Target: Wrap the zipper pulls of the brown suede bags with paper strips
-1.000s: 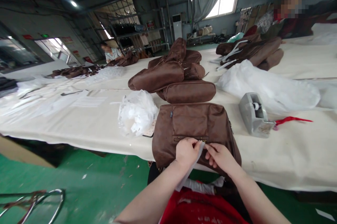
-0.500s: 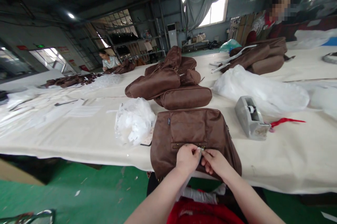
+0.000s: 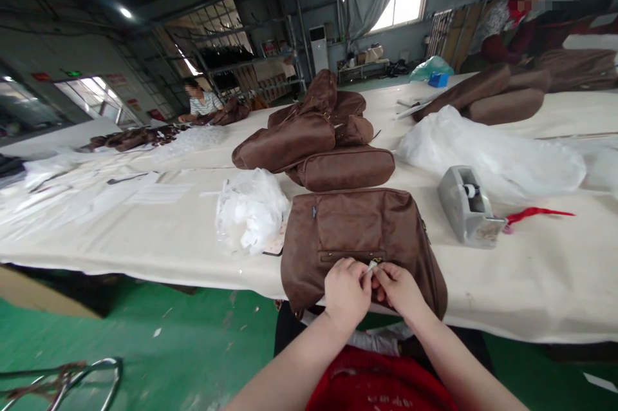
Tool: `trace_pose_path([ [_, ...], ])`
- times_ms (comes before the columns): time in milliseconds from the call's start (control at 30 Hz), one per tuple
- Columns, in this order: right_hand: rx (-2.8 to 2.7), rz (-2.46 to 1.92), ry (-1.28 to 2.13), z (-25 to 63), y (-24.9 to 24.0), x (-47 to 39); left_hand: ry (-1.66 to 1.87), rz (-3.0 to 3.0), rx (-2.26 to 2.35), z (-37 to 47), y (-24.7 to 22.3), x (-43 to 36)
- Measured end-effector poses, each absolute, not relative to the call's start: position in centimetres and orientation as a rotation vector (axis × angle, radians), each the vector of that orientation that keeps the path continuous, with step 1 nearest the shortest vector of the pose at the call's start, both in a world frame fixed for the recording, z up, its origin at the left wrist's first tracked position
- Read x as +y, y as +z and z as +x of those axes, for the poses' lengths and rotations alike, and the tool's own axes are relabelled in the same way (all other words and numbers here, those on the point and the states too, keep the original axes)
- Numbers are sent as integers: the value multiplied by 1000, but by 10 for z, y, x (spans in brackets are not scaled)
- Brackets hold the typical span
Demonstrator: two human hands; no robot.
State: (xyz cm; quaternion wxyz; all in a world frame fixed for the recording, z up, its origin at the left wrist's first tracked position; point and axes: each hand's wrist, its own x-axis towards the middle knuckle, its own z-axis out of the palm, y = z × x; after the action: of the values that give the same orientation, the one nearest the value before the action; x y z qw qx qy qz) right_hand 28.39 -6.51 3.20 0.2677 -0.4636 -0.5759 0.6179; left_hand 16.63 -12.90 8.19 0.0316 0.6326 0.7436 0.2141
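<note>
A brown leather-like bag (image 3: 350,221) lies on the table's near edge, its zip pocket facing up. Over its lower half, just below the zipper, my left hand (image 3: 346,288) and my right hand (image 3: 398,287) meet. A small white wrap (image 3: 371,266), paper or tape, is pinched between the fingertips of both, beside the zipper pull (image 3: 377,260). The right fingers curl under, partly hidden. Left of the bag sits a bundle of crumpled white plastic (image 3: 251,211), partly covering a flat dark-edged item. On the right stands a grey tape dispenser (image 3: 468,208) with a red strip (image 3: 541,212).
More brown bags (image 3: 347,167) are piled behind mine, and others (image 3: 506,105) lie at the far right. Clear plastic sheeting (image 3: 492,150) spreads behind the dispenser. Co-workers are at the far left (image 3: 205,102) and far right (image 3: 502,24). A metal-framed stool (image 3: 113,375) stands at lower left.
The view has shifted slightly. My hands stay at the zipper, still pinching the small white wrap; the left hand has turned a little over it. The far-right co-worker has shifted position.
</note>
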Motion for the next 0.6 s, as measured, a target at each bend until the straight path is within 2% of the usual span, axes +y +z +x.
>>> trace_pose_path([
  [167,-1360,-1216,1792,286,36,-66,436,2505,2264,180,71,-137],
  [300,-1229,-1175,1883,290,45,-67,389,2554,2190,181,73,-142],
  [400,-1276,-1122,1853,291,46,-67,626,2274,2165,177,79,-142],
  [500,-1289,-1076,1834,290,44,-68,892,1712,2121,170,80,-134],
  [600,-1340,-1079,1781,289,42,-69,818,1308,1832,165,74,-125],
])
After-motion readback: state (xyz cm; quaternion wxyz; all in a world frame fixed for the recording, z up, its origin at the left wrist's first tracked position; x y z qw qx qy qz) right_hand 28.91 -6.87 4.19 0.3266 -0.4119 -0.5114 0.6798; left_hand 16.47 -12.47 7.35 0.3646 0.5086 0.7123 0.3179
